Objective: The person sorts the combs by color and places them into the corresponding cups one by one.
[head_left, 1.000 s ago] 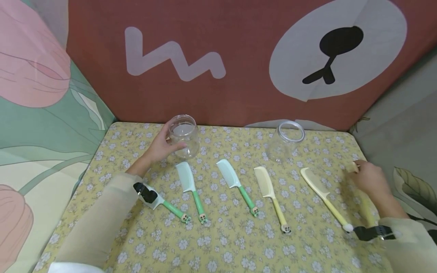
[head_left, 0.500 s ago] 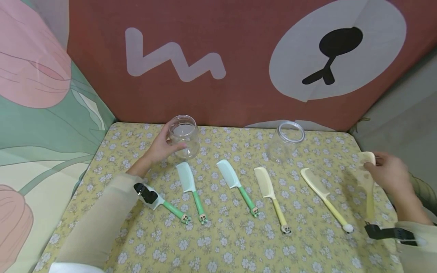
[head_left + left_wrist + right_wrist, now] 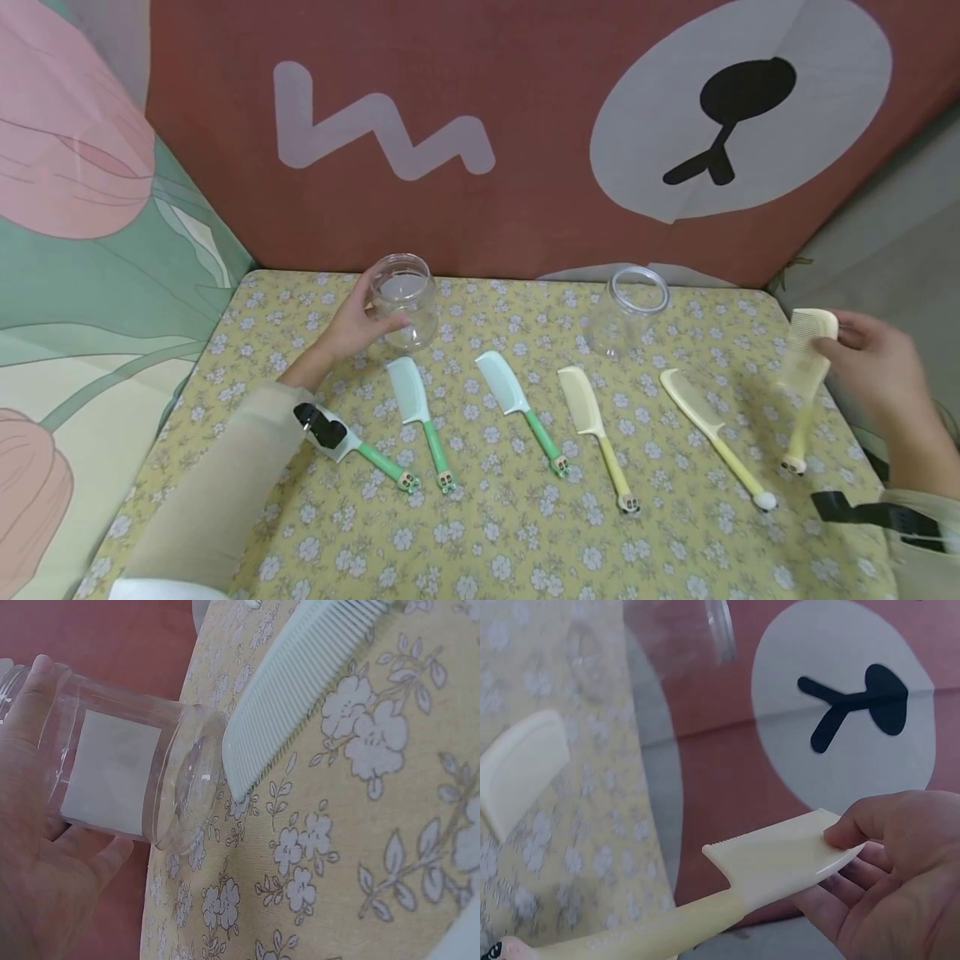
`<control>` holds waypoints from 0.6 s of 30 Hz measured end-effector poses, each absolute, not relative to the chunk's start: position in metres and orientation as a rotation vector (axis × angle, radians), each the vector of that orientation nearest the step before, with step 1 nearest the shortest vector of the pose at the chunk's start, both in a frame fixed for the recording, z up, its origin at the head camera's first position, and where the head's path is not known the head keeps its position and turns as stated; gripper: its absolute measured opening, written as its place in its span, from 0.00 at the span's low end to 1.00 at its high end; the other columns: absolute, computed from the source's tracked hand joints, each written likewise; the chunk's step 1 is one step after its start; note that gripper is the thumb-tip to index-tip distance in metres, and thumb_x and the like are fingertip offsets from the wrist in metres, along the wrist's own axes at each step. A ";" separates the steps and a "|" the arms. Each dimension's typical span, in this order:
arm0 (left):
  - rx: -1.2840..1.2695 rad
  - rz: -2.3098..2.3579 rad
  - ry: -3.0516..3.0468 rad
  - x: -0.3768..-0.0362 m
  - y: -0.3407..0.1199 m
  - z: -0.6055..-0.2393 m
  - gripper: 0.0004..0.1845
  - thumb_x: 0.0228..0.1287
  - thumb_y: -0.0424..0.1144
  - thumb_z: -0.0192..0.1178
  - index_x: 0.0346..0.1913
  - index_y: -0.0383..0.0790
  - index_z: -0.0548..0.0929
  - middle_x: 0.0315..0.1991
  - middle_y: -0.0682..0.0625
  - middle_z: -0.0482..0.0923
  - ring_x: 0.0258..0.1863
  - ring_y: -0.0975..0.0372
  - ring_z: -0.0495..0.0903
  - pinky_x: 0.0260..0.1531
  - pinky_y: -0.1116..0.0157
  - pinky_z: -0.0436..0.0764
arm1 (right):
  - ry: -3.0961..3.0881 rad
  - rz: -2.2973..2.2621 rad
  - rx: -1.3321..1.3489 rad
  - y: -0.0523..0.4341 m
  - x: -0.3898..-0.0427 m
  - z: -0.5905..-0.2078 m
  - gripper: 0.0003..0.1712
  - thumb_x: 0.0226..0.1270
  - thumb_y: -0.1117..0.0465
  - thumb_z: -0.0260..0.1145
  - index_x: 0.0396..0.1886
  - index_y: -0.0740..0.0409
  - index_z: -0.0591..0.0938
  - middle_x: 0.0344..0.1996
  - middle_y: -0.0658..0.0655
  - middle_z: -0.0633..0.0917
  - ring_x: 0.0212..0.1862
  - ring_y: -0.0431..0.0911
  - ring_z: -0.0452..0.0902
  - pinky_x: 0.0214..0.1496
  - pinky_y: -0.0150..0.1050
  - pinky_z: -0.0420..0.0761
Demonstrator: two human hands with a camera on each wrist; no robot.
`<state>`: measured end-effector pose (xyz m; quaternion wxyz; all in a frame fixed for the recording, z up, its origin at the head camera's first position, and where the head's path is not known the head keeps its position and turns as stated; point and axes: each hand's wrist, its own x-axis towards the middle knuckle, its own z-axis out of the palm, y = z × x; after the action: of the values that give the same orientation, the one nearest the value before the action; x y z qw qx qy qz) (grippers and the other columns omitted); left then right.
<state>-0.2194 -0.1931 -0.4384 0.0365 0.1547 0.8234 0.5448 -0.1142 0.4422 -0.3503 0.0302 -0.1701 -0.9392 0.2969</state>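
Note:
My left hand [image 3: 360,321] grips a clear jar [image 3: 416,312] at the table's back left, thumb on its near side. In the left wrist view a white label [image 3: 112,772] shows on that jar. At the right edge my right hand [image 3: 873,358] pinches a pale yellow comb [image 3: 810,342] by its toothed head, its handle pointing down. The right wrist view has the thumb flat on the comb head [image 3: 780,851]. A second clear jar [image 3: 637,308] with a silvery rim stands at the back right, untouched.
Between the hands lie a yellow comb [image 3: 581,400] and another yellow comb [image 3: 701,408] with a white ball end. Further left are green-handled combs [image 3: 502,383], one partly under the left wrist strap [image 3: 321,425]. A red printed cloth [image 3: 525,208] backs the floral table [image 3: 480,533].
My right hand has lifted the yellow comb up and to the right, away from the table's surface. My left hand and its jar have stayed in place.

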 end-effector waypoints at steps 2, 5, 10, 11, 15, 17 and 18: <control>0.482 1.669 2.539 -0.220 -0.194 -0.440 0.52 0.66 0.36 0.71 0.83 0.53 0.47 0.81 0.45 0.48 0.79 0.43 0.48 0.72 0.38 0.60 | -2.877 0.940 -0.508 0.437 -0.114 -0.347 0.34 0.82 0.54 0.52 0.78 0.71 0.59 0.68 0.80 0.69 0.41 0.34 0.75 0.28 0.19 0.74; 0.491 1.671 2.548 -0.219 -0.193 -0.440 0.52 0.65 0.38 0.72 0.83 0.54 0.48 0.81 0.45 0.49 0.79 0.43 0.49 0.71 0.38 0.60 | -2.850 0.971 -0.475 0.428 -0.114 -0.343 0.34 0.82 0.54 0.53 0.78 0.69 0.60 0.68 0.78 0.70 0.36 0.17 0.63 0.29 0.19 0.76; 0.482 1.671 2.549 -0.218 -0.193 -0.439 0.52 0.65 0.39 0.72 0.82 0.56 0.49 0.80 0.46 0.50 0.79 0.43 0.50 0.72 0.38 0.60 | -2.729 1.126 -0.392 0.416 -0.113 -0.335 0.31 0.80 0.55 0.57 0.76 0.62 0.67 0.52 0.39 0.82 0.39 0.18 0.70 0.33 0.19 0.78; 0.481 1.672 2.548 -0.218 -0.193 -0.439 0.52 0.65 0.39 0.72 0.82 0.56 0.49 0.80 0.46 0.50 0.79 0.44 0.50 0.72 0.38 0.60 | -2.694 1.166 -0.377 0.413 -0.113 -0.333 0.30 0.80 0.55 0.58 0.75 0.60 0.69 0.48 0.33 0.80 0.40 0.19 0.71 0.34 0.18 0.79; 0.486 1.687 2.541 -0.218 -0.193 -0.440 0.52 0.64 0.37 0.72 0.82 0.55 0.49 0.80 0.44 0.51 0.79 0.43 0.50 0.72 0.37 0.59 | -2.552 1.313 -0.290 0.400 -0.113 -0.325 0.23 0.78 0.60 0.61 0.69 0.53 0.76 0.43 0.26 0.78 0.43 0.21 0.75 0.38 0.16 0.79; 0.486 1.685 2.544 -0.218 -0.193 -0.439 0.52 0.64 0.37 0.72 0.82 0.54 0.49 0.80 0.44 0.51 0.79 0.43 0.50 0.71 0.37 0.59 | -2.510 1.348 -0.238 0.393 -0.114 -0.321 0.20 0.77 0.62 0.61 0.66 0.51 0.77 0.43 0.26 0.80 0.44 0.22 0.76 0.38 0.17 0.79; 0.486 1.684 2.544 -0.218 -0.193 -0.439 0.52 0.64 0.37 0.72 0.82 0.54 0.49 0.80 0.44 0.51 0.79 0.43 0.50 0.71 0.37 0.59 | -2.492 1.365 -0.214 0.390 -0.115 -0.319 0.19 0.77 0.63 0.61 0.65 0.50 0.78 0.43 0.26 0.80 0.44 0.22 0.77 0.38 0.17 0.79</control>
<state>-0.2177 -0.1933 -0.4394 0.0263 0.1573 0.8232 0.5449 -0.1145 0.3895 -0.3193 0.1457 -0.0744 -0.8652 0.4740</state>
